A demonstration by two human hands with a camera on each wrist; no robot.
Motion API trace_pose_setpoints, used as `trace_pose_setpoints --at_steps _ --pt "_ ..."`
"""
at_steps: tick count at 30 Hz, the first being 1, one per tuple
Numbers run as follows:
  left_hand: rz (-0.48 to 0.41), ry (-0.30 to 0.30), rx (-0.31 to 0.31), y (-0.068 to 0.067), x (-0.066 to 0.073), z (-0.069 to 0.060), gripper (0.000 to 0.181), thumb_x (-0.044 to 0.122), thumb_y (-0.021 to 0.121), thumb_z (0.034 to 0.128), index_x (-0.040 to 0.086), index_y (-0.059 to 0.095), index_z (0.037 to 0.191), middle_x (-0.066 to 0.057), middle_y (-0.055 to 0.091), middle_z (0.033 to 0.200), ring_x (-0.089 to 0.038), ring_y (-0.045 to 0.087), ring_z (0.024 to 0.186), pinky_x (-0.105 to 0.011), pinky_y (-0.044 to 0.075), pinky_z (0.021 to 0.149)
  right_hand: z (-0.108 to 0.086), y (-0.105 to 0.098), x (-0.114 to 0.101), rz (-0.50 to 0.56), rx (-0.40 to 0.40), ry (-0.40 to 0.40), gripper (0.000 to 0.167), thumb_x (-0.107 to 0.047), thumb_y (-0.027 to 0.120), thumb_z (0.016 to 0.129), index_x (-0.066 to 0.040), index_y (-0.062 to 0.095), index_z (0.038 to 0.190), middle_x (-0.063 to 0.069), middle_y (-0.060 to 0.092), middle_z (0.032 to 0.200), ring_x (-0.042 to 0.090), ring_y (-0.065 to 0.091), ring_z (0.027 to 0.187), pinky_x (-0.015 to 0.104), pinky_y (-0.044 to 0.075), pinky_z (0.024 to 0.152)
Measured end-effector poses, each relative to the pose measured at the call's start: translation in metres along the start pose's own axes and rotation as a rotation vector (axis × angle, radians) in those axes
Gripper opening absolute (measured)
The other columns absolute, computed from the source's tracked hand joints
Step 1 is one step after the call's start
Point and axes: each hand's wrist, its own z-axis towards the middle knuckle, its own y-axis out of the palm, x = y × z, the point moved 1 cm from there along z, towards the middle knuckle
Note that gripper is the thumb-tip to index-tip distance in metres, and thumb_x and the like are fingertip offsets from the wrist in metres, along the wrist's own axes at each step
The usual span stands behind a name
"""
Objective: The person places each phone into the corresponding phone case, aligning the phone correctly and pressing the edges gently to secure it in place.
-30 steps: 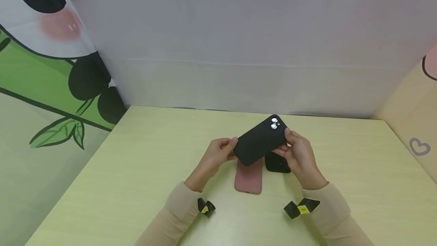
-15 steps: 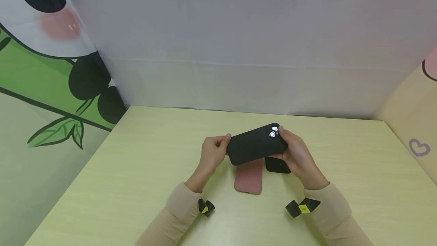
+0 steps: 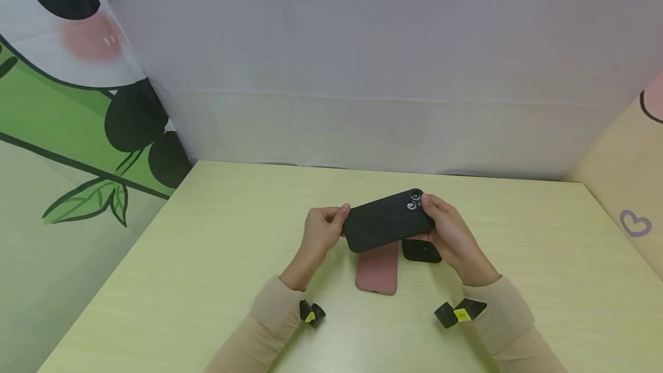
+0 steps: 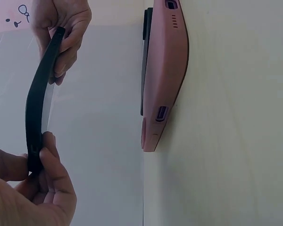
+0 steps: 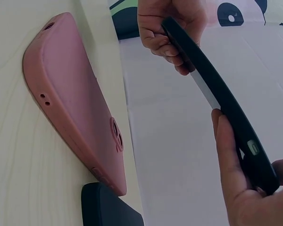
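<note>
Both hands hold up a smartphone in a black case (image 3: 385,223), its camera end to the right. My left hand (image 3: 321,230) pinches one short end between thumb and curled fingers. At the camera end my right hand (image 3: 457,238) grips it, the thumb close beside the lenses. The wrist views show the held phone edge-on, with a pale strip along the side facing away from me. Below it on the table lies a pink-cased phone (image 3: 377,274), its upper part hidden. A second black phone (image 3: 422,251) lies just right of it, also partly covered.
The pale wooden table (image 3: 248,235) runs back to a grey-white cloth wall (image 3: 362,73). Printed cartoon panels stand at the left and right sides. Black wrist devices with yellow labels sit at both cuffs.
The held phone has turned from a steep slant to a nearly level one and come down a little. My left hand has shifted slightly left. Both phones on the table stay put.
</note>
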Motion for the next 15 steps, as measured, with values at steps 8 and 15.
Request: trace_pose_setpoints --at_steps 8,15 --pt "-0.142 -0.111 -0.077 -0.0054 -0.0002 -0.0019 0.030 0.022 0.058 0.0899 -0.007 0.068 0.093 0.003 0.057 0.065 -0.007 0.056 0.054 -0.023 0.052 0.063 -0.0062 0.0046 0.0000 0.004 0.011 -0.014 0.022 -0.032 0.043 0.097 -0.015 0.054 0.104 -0.005 0.056 0.093 0.007 0.062 0.077 0.032 0.054 0.071" --pt "-0.251 -0.150 -0.102 -0.0083 -0.0006 -0.0018 0.032 0.024 0.059 0.0894 -0.006 0.066 0.098 0.002 0.058 0.069 -0.008 0.056 0.059 -0.022 0.052 0.064 -0.0102 0.0087 0.0002 0.019 0.022 -0.026 0.022 -0.030 0.040 0.098 -0.012 0.052 0.103 -0.005 0.055 0.093 0.006 0.061 0.077 0.030 0.052 0.071"
